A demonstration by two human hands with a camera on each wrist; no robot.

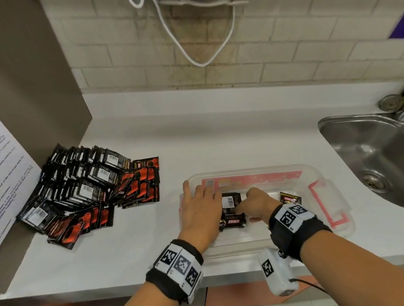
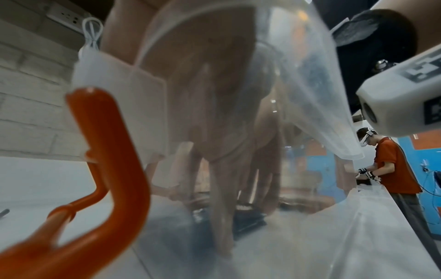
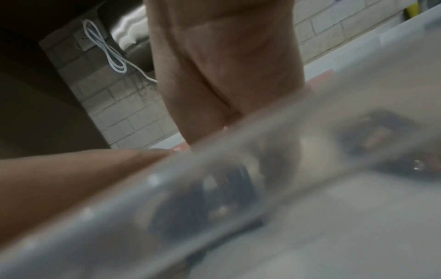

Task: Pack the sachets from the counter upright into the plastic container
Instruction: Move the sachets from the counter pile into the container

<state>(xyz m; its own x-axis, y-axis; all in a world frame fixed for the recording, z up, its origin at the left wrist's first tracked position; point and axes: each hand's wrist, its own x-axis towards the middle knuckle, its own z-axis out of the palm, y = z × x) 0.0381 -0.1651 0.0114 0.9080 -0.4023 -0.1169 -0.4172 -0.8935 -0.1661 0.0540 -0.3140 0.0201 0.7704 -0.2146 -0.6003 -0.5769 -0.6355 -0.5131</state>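
- So both hands are down inside the plastic container, which sits at the front edge of the counter, between the big sachet pile at the counter's left end and the sink on the right.
- Left hand has its fingers out straight, flat against the left face of a little sachet bundle near the container's left end. It's bracing, not grabbing.
- Right hand has its fingers curled in on the right side of that same bundle, and looks to be pinching the sachets.
- My read: this is the stand-them-up step, getting the first bundle upright and squared between the two hands.
- One stray sachet sits further right in the container, apart from the bundle, looking tilted.
- Wrist views are mostly blurry plastic, so there's no finer detail on the fingers.
- Next move probably calls for keeping the bundle propped with the left hand so it doesn't flop, then tucking the stray one against it.
- After that it's back to the pile for more. Nearly everything's still on the counter, so it's early days.
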